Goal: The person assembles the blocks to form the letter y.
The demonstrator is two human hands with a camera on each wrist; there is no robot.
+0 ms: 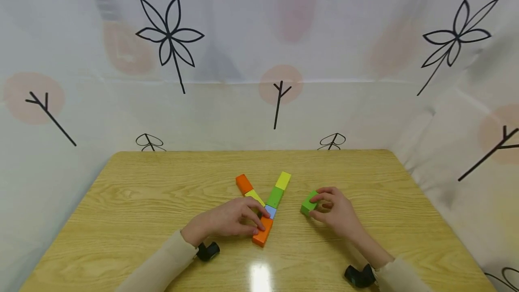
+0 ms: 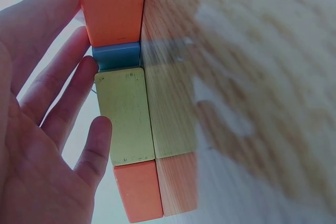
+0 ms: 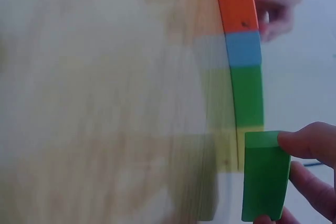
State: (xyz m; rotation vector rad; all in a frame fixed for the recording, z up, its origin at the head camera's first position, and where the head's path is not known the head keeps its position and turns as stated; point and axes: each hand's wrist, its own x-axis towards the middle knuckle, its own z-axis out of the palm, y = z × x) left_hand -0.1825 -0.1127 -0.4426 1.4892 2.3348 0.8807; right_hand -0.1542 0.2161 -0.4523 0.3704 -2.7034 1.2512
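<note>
Toy blocks form a V shape on the table. Its right branch runs from an orange block [image 1: 263, 234] at the near tip through a blue block [image 1: 270, 211] and a green block [image 1: 275, 197] to a yellow block [image 1: 284, 180]. In the left branch, a second yellow block [image 2: 126, 119] sits beside another orange block [image 1: 243, 184]. My left hand [image 1: 233, 217] touches the near orange and blue blocks with fairly straight fingers. Right of the V, my right hand [image 1: 338, 213] pinches a separate green block [image 3: 265, 179] between thumb and fingers.
The wooden table [image 1: 162, 184] has a glossy surface that mirrors the blocks. Behind it hangs a pale cloth [image 1: 227, 116] with plant drawings. A black device [image 1: 208, 252] sits at the left wrist, and a similar device [image 1: 359, 276] at the right.
</note>
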